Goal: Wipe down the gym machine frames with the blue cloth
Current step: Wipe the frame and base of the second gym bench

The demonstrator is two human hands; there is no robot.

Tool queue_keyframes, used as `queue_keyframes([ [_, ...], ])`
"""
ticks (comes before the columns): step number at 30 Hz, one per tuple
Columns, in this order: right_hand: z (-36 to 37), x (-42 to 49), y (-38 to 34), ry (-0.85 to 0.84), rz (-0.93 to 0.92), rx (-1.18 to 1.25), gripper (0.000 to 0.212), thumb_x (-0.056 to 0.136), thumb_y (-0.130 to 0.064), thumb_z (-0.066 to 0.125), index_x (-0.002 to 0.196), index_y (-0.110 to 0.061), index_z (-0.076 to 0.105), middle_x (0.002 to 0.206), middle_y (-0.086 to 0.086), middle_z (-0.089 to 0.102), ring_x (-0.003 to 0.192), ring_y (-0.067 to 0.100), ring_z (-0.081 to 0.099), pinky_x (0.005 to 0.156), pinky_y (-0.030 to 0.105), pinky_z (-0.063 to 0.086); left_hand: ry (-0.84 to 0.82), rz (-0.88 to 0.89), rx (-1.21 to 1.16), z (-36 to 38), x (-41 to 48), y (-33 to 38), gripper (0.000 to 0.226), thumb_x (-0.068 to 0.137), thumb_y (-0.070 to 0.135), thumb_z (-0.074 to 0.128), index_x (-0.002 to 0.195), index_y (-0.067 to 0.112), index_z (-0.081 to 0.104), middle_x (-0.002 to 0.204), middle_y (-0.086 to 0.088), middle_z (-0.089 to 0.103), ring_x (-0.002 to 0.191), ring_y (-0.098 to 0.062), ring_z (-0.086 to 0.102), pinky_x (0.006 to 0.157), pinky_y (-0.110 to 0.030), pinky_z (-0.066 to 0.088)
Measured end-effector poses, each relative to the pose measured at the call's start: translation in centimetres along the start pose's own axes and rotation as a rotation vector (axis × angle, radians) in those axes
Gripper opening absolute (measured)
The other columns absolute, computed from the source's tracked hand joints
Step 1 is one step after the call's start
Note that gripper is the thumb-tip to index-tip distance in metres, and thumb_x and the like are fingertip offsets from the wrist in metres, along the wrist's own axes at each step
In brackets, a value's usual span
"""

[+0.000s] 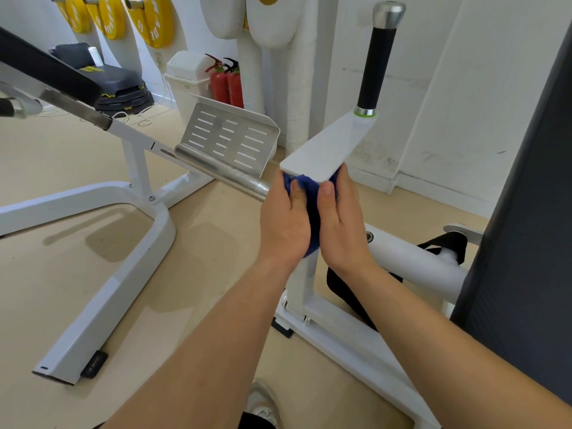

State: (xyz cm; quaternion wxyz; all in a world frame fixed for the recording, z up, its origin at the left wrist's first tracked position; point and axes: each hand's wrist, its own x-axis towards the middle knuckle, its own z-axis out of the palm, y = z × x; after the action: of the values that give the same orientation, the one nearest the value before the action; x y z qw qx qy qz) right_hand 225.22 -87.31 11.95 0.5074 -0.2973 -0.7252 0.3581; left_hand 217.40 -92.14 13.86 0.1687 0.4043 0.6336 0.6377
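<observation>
Left hand (286,218) and right hand (342,218) both grip my blue cloth (312,195), wrapped round the white frame post (303,283), thumbs toward me. Cloth sits right under the flat white plate (328,147); black handle (376,63) stands at the plate's far end.

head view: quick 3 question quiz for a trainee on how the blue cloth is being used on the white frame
1. True or false: the blue cloth is wrapped round the white upright post just under the white flat plate.
2. Which hands grip the cloth? A left only, B right only, C both.
3. Fill the gap: the handle standing on the plate has a ___ grip.
Key: 1 true. 2 C: the left hand and the right hand both grip it. 3 black.
</observation>
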Motion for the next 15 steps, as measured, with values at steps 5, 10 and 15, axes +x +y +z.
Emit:
queue_keyframes([
  [5,1.3,-0.2,0.5,0.11,0.033,-0.093,0.054,0.103,-0.042,0.033,0.151,-0.017,0.032,0.137,0.002,0.052,0.123,0.012,0.05,0.102,0.031,0.043,-0.016,0.039,0.052,-0.1,0.0,-0.7,0.023,0.105,0.017,0.04,0.122,0.019,0.055,0.095,0.022,0.062,0.082,0.016,0.057,0.067,-0.002,0.039],
  [10,2.6,-1.9,1.6,0.108,0.094,-0.209,0.067,0.102,-0.048,0.031,0.158,-0.015,0.014,0.163,0.007,0.018,0.137,0.008,0.03,0.087,-0.011,0.018,-0.041,0.001,0.107,0.1,-0.5,-2.5,0.022,0.105,0.018,0.037,0.116,0.03,0.051,0.093,0.024,0.061,0.083,0.016,0.057,0.069,-0.003,0.04],
  [15,2.0,-4.2,2.8,-0.023,0.209,-0.322,0.063,0.106,-0.029,0.037,0.158,-0.02,0.002,0.167,-0.002,0.0,0.138,0.007,0.021,0.094,0.01,0.028,-0.145,-0.098,0.162,-0.7,-1.1,-3.8,0.025,0.106,0.02,0.036,0.123,0.022,0.053,0.094,0.022,0.059,0.084,0.009,0.056,0.069,-0.005,0.04],
])
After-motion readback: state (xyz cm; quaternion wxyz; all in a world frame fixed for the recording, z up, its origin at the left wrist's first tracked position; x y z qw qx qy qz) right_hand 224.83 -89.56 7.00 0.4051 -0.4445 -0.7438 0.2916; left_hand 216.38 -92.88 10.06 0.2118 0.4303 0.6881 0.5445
